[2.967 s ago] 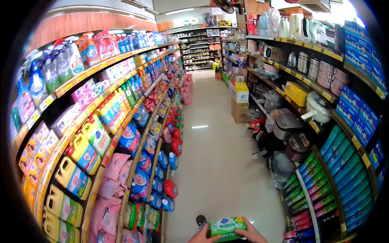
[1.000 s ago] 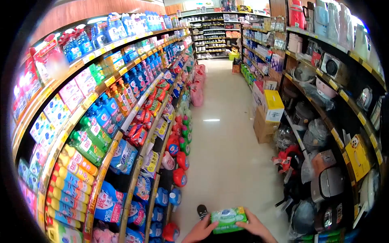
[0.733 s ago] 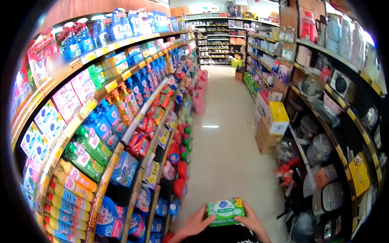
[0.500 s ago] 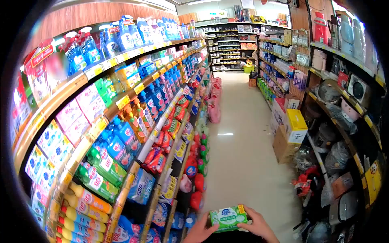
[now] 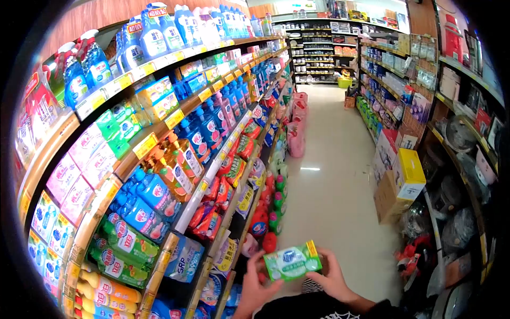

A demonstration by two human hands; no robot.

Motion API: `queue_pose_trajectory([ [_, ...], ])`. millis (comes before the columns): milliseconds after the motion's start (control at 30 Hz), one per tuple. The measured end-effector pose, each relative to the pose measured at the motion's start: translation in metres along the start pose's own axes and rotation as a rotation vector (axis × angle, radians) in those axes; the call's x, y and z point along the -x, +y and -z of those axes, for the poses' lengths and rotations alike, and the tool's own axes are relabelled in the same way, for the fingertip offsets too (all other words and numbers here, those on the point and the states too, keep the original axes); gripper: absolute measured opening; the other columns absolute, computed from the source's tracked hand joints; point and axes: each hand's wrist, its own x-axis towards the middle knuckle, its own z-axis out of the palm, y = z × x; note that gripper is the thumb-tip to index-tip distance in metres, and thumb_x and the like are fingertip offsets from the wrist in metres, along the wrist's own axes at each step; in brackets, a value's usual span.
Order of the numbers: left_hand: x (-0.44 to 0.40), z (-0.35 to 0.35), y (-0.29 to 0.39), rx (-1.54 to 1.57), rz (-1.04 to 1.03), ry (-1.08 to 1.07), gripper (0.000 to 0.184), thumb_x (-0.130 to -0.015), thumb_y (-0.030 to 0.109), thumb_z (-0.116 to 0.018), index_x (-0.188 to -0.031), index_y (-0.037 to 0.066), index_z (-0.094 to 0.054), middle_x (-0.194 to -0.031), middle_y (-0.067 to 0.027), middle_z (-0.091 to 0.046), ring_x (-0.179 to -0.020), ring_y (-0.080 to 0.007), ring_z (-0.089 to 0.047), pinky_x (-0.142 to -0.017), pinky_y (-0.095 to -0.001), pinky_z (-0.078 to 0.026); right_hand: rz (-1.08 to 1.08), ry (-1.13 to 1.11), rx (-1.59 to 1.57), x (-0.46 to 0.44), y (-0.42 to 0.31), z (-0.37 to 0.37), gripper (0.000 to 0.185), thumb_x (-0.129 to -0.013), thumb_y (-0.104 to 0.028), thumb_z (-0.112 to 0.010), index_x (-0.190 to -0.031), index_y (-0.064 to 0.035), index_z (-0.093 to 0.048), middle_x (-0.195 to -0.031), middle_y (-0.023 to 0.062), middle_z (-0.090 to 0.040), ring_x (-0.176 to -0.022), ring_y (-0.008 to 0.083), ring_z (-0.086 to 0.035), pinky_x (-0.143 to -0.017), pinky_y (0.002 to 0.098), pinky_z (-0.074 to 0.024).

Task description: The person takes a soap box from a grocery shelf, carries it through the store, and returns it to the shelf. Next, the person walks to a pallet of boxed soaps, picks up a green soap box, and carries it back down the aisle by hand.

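A green package (image 5: 292,262) with a yellow corner label is held between both hands at the bottom centre. My left hand (image 5: 257,282) grips its left end, thumb along the lower edge. Around the right end is my right hand (image 5: 330,274), its thumb at the lower right. The package is tilted a little, its right end higher. A dark garment with a white print shows just below the hands.
On the left, shelves hold blue pump bottles (image 5: 149,194), green bottles (image 5: 125,242) and pink boxes (image 5: 79,175). A yellow and white box (image 5: 409,173) sits on a brown carton (image 5: 390,199) at right. Aisle floor (image 5: 329,207) runs between the shelves.
The view has shifted closer to the left shelves, and the aisle now lies further right. Both hands and the green package are higher in view, and the package tilts more.
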Motion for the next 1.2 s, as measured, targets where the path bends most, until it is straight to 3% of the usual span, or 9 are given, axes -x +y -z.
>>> queue_pose_trajectory([
  [167,-0.091,-0.023,0.06,0.36,-0.319,0.295,0.092,-0.07,0.028,-0.081,-0.136,0.001,-0.023,-0.108,-0.0108,-0.055,-0.1,-0.0197,-0.053,-0.087,-0.0319,-0.041,0.251,-0.038,-0.037,-0.098,-0.045,0.024,0.067,-0.079,0.001,-0.07,-0.131,-0.0015,-0.028,-0.146,0.0237,-0.024,-0.136,0.0313,-0.028,-0.111,0.0452,-0.0237],
  [233,-0.127,-0.032,0.06,0.338,-0.445,0.341,0.085,-0.072,0.033,-0.08,-0.132,-0.003,-0.031,-0.11,-0.0109,-0.054,-0.1,-0.0199,-0.054,-0.089,-0.0317,-0.041,0.552,-0.092,0.009,-0.131,-0.059,0.037,0.067,-0.079,0.0,-0.07,-0.131,-0.0028,-0.027,-0.148,0.0264,-0.019,-0.137,0.0346,-0.026,-0.111,0.046,-0.0226],
  [333,-0.165,-0.056,0.064,0.34,-0.512,0.383,0.078,-0.074,0.035,-0.078,-0.128,-0.005,-0.038,-0.111,-0.0111,-0.054,-0.102,-0.0197,-0.053,-0.089,-0.0317,-0.041,0.581,-0.074,0.099,-0.159,-0.064,0.062,0.069,-0.08,-0.002,-0.069,-0.133,-0.002,-0.024,-0.148,0.028,-0.017,-0.138,0.0363,-0.024,-0.112,0.0462,-0.0205],
  [400,-0.189,-0.071,0.062,0.419,-0.548,0.403,0.074,-0.075,0.035,-0.077,-0.126,-0.005,-0.042,-0.112,-0.0113,-0.054,-0.103,-0.0196,-0.052,-0.089,-0.0317,-0.041,0.521,-0.037,0.09,-0.172,-0.059,0.077,0.069,-0.081,-0.003,-0.067,-0.134,-0.0002,-0.024,-0.148,0.0269,-0.018,-0.138,0.0352,-0.024,-0.112,0.0454,-0.0193],
  [467,-0.207,-0.082,0.05,0.285,-0.444,0.412,0.071,-0.076,0.038,-0.075,-0.124,-0.005,-0.046,-0.114,-0.0119,-0.054,-0.104,-0.0195,-0.052,-0.088,-0.0317,-0.04,0.457,-0.005,0.087,-0.182,-0.052,0.092,0.069,-0.082,-0.004,-0.066,-0.136,0.0015,-0.023,-0.148,0.0258,-0.019,-0.138,0.0342,-0.023,-0.112,0.0446,-0.0182],
  [733,-0.301,-0.103,0.068,-0.291,-0.64,0.449,0.055,-0.084,0.032,-0.062,-0.125,-0.002,-0.053,-0.127,-0.0189,-0.052,-0.098,-0.0286,-0.048,-0.091,-0.0369,-0.035,0.259,0.066,0.047,-0.233,-0.028,0.132,0.075,-0.081,-0.004,-0.061,-0.143,0.0062,-0.02,-0.141,0.0164,-0.031,-0.133,0.0265,-0.029,-0.111,0.0382,-0.0187],
  [967,-0.383,-0.108,0.035,-0.29,-0.643,0.355,0.053,-0.077,0.019,-0.064,-0.124,-0.003,-0.055,-0.133,-0.0218,-0.048,-0.105,-0.0318,-0.048,-0.095,-0.041,-0.033,0.285,0.153,-0.023,-0.306,-0.012,0.139,0.082,-0.081,-0.007,-0.062,-0.145,0.0069,-0.013,-0.145,0.0167,-0.029,-0.135,0.0251,-0.028,-0.112,0.0377,-0.0171],
  [1033,-0.412,-0.1,0.027,-0.252,-0.676,0.343,0.055,-0.075,0.019,-0.066,-0.124,-0.004,-0.054,-0.134,-0.0215,-0.048,-0.108,-0.0331,-0.047,-0.098,-0.0426,-0.031,0.294,0.185,0.004,-0.334,-0.012,0.134,0.088,-0.079,-0.02,-0.063,-0.146,0.0062,-0.011,-0.147,0.0171,-0.028,-0.136,0.029,-0.028,-0.112,0.0408,-0.0175],
  [1200,-0.476,-0.077,0.03,-0.301,-0.731,0.424,0.062,-0.07,0.021,-0.075,-0.124,-0.002,-0.054,-0.137,-0.0218,-0.044,-0.111,-0.0343,-0.045,-0.097,-0.043,-0.034,0.288,0.136,-0.096,-0.389,0.008,0.127,0.082,-0.083,-0.006,-0.058,-0.148,0.0019,-0.009,-0.153,0.0163,-0.016,-0.141,0.0291,-0.015,-0.114,0.0403,-0.0095],
])
